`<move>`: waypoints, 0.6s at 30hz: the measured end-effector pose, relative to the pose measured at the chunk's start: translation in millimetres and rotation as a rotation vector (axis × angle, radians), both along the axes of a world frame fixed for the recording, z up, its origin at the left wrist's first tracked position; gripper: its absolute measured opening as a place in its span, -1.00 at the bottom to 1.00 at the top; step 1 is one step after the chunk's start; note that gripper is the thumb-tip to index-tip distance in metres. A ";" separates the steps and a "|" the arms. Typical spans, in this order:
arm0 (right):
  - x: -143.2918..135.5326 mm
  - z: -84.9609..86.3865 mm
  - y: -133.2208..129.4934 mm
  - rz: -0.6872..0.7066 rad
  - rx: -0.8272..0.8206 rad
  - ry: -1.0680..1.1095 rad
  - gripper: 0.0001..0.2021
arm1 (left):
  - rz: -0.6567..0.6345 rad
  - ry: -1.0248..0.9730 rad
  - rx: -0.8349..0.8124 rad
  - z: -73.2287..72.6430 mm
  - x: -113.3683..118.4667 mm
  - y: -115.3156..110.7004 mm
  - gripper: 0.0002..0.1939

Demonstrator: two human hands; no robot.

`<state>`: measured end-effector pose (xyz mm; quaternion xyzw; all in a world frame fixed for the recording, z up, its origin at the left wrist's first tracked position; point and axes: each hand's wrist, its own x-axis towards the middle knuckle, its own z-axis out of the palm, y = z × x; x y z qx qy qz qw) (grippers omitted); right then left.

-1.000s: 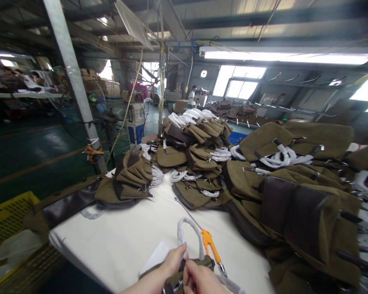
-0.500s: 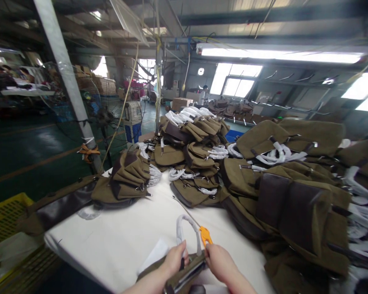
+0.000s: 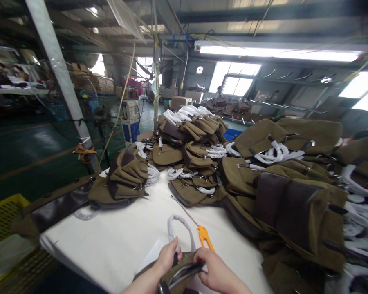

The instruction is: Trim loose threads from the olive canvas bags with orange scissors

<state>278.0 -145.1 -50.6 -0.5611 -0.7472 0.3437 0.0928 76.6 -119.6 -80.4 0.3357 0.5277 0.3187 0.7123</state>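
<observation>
beside the orange tool (image 3: 205,237) on the counter (image 3: 116,241), left hand (image 3: 167,258) and right hand (image 3: 213,271) have fingers clamped on an olive bag (image 3: 184,272), below its wrapped handle (image 3: 179,228).

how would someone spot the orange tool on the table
Start at the white table, then the bag held in both hands at its near edge. The orange-handled tool lies just beyond the right hand, the only bright thing among olive bags.
</observation>
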 end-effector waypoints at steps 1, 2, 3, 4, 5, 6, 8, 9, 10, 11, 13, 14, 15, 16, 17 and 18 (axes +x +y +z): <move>-1.1 -0.8 -2.6 0.008 -0.010 0.017 -0.73 | 0.007 0.009 0.018 0.0 -0.9 0.1 -0.20; -2.5 -2.0 -5.1 -0.004 -0.010 0.016 -0.77 | 0.013 0.021 0.032 -0.2 -1.5 0.1 -0.20; -4.2 -2.8 -7.3 -0.028 0.000 0.000 -0.82 | 0.013 0.034 0.040 -0.6 -1.7 0.0 -0.19; -6.4 -3.2 -9.4 -0.045 0.007 -0.020 -0.86 | 0.011 0.042 0.047 -1.2 -1.5 -0.2 -0.18; -8.8 -2.7 -11.2 -0.047 0.005 -0.030 -0.87 | 0.010 0.046 0.047 -1.8 -0.9 -0.4 -0.17; -11.4 -1.7 -12.8 -0.032 -0.007 -0.031 -0.86 | 0.010 0.047 0.041 -2.4 0.1 -0.5 -0.16; -16.7 1.4 -15.3 0.041 -0.065 0.035 -0.81 | -0.002 0.069 0.046 -2.1 2.3 -0.4 -0.16; -18.9 2.8 -16.1 0.081 -0.100 0.092 -0.79 | -0.028 0.107 0.067 -0.5 2.7 -0.1 -0.16; -20.8 4.0 -16.6 0.109 -0.122 0.149 -0.80 | -0.062 0.155 0.097 2.6 2.2 0.6 -0.18; -22.2 5.2 -16.6 0.124 -0.126 0.188 -0.82 | -0.097 0.200 0.132 7.4 0.2 1.6 -0.21; -23.5 8.5 -15.4 0.136 -0.084 0.179 -0.81 | -0.185 0.335 0.245 22.9 -8.2 4.6 -0.32; -23.5 11.1 -14.3 0.135 -0.053 0.135 -0.79 | -0.239 0.439 0.309 33.1 -14.2 6.6 -0.40; -23.1 14.2 -12.9 0.135 -0.026 0.082 -0.78 | -0.306 0.562 0.370 44.2 -20.6 8.9 -0.45; -22.6 17.7 -11.4 0.137 -0.007 0.036 -0.76 | -0.400 0.703 0.427 55.5 -26.9 11.6 -0.46; -21.9 20.7 -10.0 0.144 0.010 0.005 -0.75 | -0.513 0.851 0.471 66.0 -32.5 14.6 -0.46; -21.0 22.6 -8.6 0.157 0.035 -0.008 -0.75 | -0.620 0.982 0.496 75.3 -37.2 18.0 -0.50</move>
